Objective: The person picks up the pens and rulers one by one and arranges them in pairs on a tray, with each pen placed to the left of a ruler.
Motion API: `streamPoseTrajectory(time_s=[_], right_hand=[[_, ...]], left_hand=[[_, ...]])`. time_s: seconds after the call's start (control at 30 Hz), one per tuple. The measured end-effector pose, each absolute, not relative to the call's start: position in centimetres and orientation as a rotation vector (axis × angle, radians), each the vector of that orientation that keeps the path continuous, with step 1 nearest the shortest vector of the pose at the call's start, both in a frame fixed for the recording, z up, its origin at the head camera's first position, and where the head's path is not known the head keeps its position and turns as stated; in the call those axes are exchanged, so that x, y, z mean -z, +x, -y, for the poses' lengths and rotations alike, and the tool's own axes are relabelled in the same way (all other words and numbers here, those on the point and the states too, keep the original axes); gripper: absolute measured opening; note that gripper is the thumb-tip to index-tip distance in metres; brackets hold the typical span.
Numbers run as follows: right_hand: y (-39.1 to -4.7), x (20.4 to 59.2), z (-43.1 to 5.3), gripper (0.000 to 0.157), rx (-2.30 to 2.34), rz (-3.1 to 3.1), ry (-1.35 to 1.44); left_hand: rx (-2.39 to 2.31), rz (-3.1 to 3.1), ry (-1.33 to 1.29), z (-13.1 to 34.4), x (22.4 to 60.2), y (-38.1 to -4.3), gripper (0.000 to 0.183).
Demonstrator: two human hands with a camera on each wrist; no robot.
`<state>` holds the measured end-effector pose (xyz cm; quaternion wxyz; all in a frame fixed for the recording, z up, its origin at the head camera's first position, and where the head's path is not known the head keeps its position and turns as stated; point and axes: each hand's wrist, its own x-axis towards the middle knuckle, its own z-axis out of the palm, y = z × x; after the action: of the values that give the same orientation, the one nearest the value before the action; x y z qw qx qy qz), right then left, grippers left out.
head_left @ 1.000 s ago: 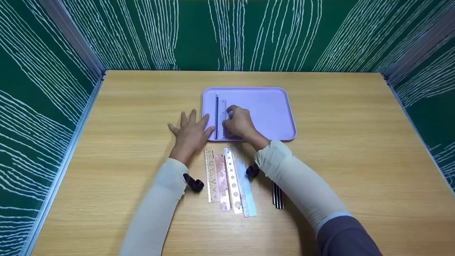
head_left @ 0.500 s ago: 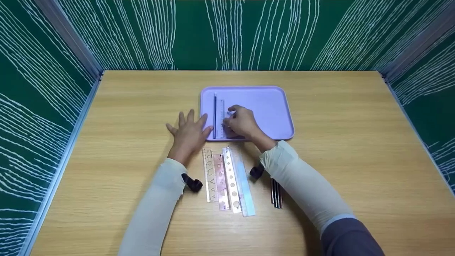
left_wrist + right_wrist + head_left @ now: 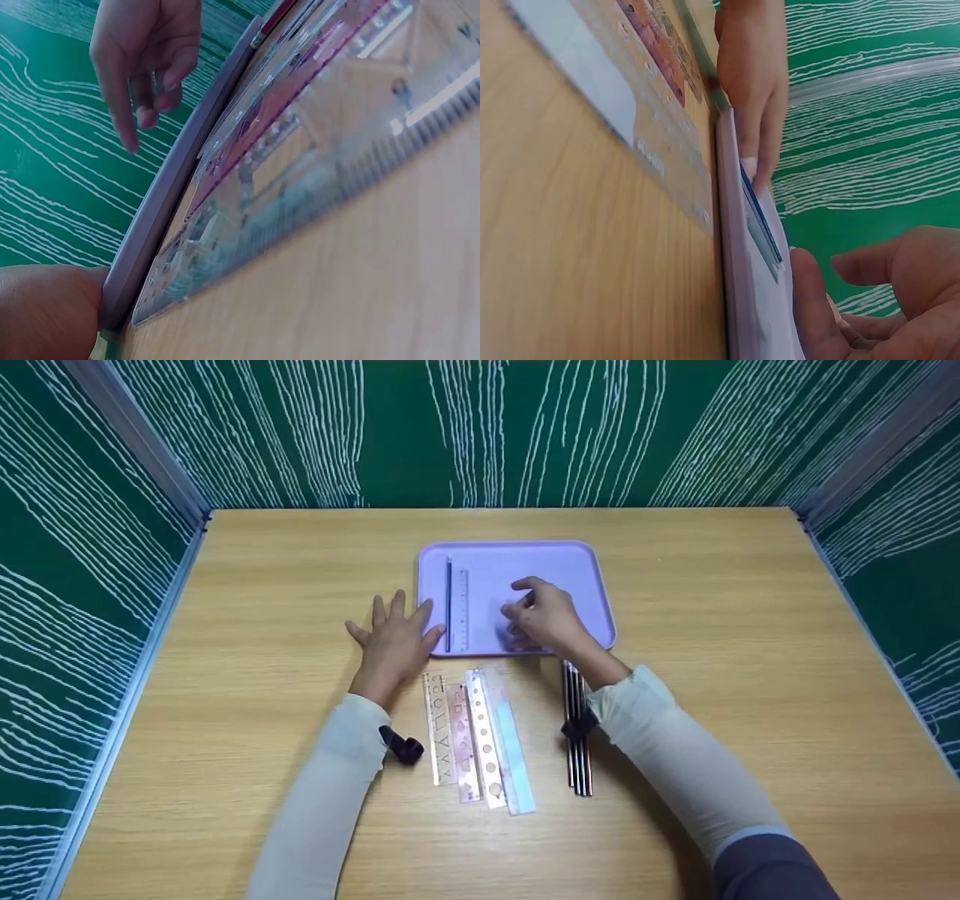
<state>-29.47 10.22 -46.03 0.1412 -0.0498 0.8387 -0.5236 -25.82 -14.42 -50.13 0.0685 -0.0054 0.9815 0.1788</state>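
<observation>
Side by side at the left of a purple tray (image 3: 487, 562) lie a dark blue pencil (image 3: 448, 604) and a clear ruler (image 3: 463, 611). My left hand (image 3: 396, 641) rests with spread fingers at the tray's left edge, its thumb over the rim close to the pencil. Above the tray, right of the ruler, my right hand (image 3: 550, 619) hangs with loosely bent fingers and holds nothing. The right wrist view shows its thumb and fingers (image 3: 862, 266) apart, with the pencil (image 3: 759, 202) and ruler beyond.
In front of the tray lie a clear stencil ruler (image 3: 439, 727), a pink ruler (image 3: 463, 742), one with round holes (image 3: 487, 742) and a blue-and-clear one (image 3: 514, 757). Several dark pencils (image 3: 580, 769) lie beneath my right wrist. Green patterned walls (image 3: 409, 435) enclose the table.
My right hand has let go of the clear ruler and moved right, leaving it on the tray beside the pencil. My left hand keeps its place by the tray.
</observation>
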Motion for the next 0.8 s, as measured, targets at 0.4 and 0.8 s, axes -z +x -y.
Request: streamPoseTrajectory(time_s=[0.4, 0.8], right_hand=[[-27.3, 45.5, -13.5, 0.056, 1.448, -2.463, -0.195], [-24.8, 46.5, -16.7, 0.055, 1.519, -2.415, -0.181]], left_hand=[[-0.532, -2.962, 0.017, 14.4, 50.3, -25.8, 0.063], [-0.554, -2.972, 0.008, 14.5, 50.4, -25.7, 0.063]])
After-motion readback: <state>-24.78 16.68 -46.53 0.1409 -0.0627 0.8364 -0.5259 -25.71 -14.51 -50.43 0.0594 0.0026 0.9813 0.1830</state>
